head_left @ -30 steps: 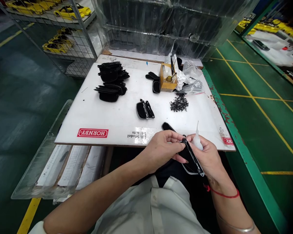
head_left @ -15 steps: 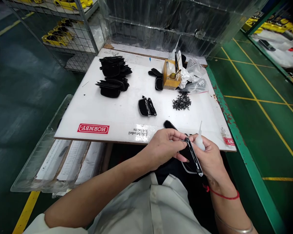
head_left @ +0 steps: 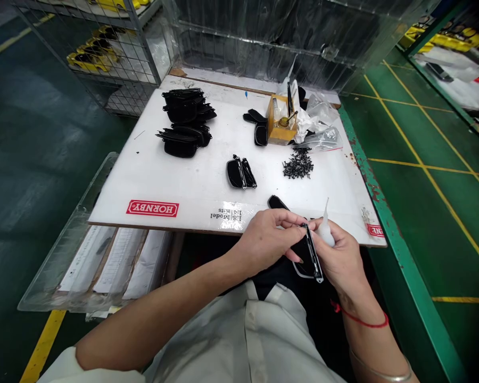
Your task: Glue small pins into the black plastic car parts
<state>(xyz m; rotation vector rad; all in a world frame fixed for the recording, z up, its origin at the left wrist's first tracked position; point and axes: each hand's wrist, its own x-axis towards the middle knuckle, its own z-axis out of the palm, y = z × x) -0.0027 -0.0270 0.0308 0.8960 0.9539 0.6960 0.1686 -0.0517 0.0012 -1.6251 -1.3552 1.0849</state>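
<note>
I see the black panel [head_left: 308,259] tilted between both hands, at the table's [head_left: 195,183] near edge. The left hand [head_left: 263,238] has its fingers pinching the panel's upper end; the right hand [head_left: 341,258] grips a white bottle [head_left: 325,233], thumb beside the panel's ridged edge. I judge the panel light, stiff and slippery, its small end fittings fragile. I recommend holding it by the edges, clear of those fittings.

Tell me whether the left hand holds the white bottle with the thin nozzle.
No, the white bottle is held in the right hand.
</note>
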